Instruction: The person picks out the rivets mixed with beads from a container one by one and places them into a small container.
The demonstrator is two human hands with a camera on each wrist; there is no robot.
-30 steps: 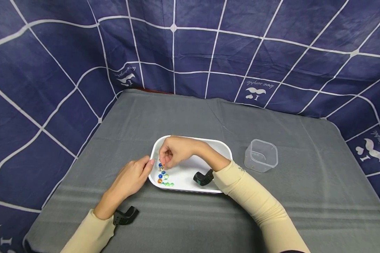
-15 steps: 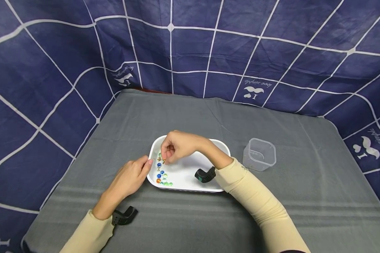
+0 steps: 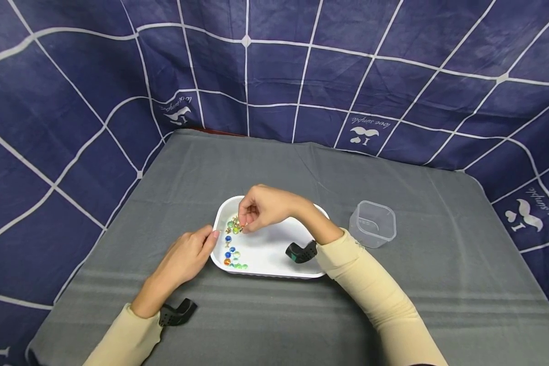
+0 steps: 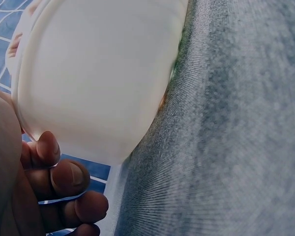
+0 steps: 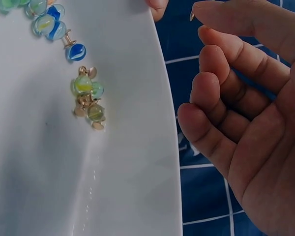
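A white tray (image 3: 274, 256) lies on the grey cloth. My left hand (image 3: 180, 260) grips its left rim, thumb on top and fingers curled underneath; the left wrist view shows those fingers against the outer wall (image 4: 98, 88). Over the tray's far left part, my right hand (image 3: 266, 206) pinches a small gold-coloured metal piece (image 5: 191, 14), mostly hidden by the fingertips. Below that hand sits a cluster of green marbles (image 5: 82, 84) and gold metal studs (image 5: 79, 109). Several marbles, among them a blue marble (image 5: 76, 52), trail along the tray's left side towards its near corner.
A clear plastic box (image 3: 369, 236) stands on the cloth to the right of the tray. Dark wrist cameras sit on both wrists, the right one (image 3: 301, 251) over the tray. A blue cloth with white lines (image 3: 274, 71) hangs behind and at the sides.
My right hand has moved slightly away from me and to the right, uncovering more green marbles and gold studs at the tray's far left. My left hand keeps its grip on the rim.
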